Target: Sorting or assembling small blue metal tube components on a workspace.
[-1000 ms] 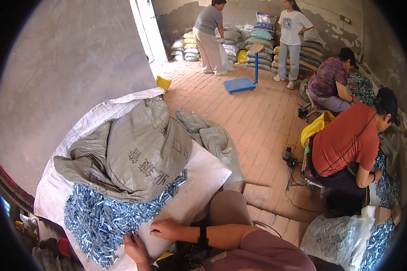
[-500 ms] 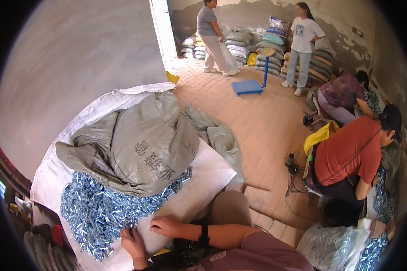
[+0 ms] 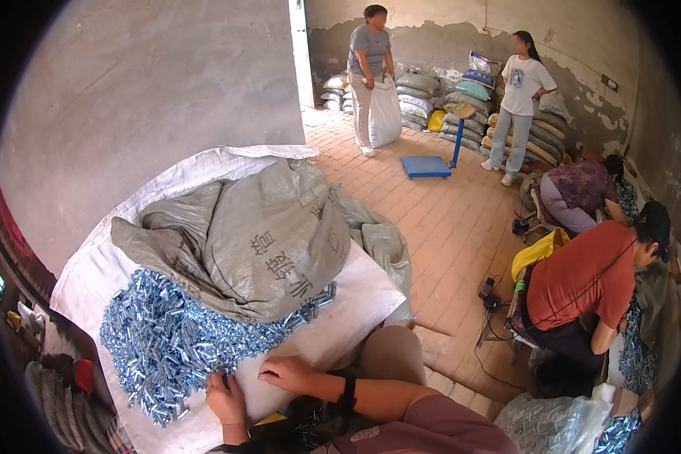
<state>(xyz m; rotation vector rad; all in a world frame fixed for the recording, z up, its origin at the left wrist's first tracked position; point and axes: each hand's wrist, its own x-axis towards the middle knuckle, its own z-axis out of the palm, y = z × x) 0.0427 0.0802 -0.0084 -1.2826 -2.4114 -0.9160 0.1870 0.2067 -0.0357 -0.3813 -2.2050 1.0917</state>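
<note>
Your left hand (image 3: 225,399) lies flat, fingers spread, on the near edge of the blue packet heap (image 3: 166,340). Your right hand (image 3: 289,372), loosely curled and holding nothing visible, rests on the white sheet (image 3: 348,310) just right of that heap, below the grey sack (image 3: 242,242).

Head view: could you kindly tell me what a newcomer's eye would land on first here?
First, the big heap of small shiny blue-and-silver pieces spilling over the white woven sheet at lower left, from under a crumpled grey woven sack. The left hand and right hand rest at the heap's near edge. Farther back, a blue platform scale stands on the brick floor.
</note>
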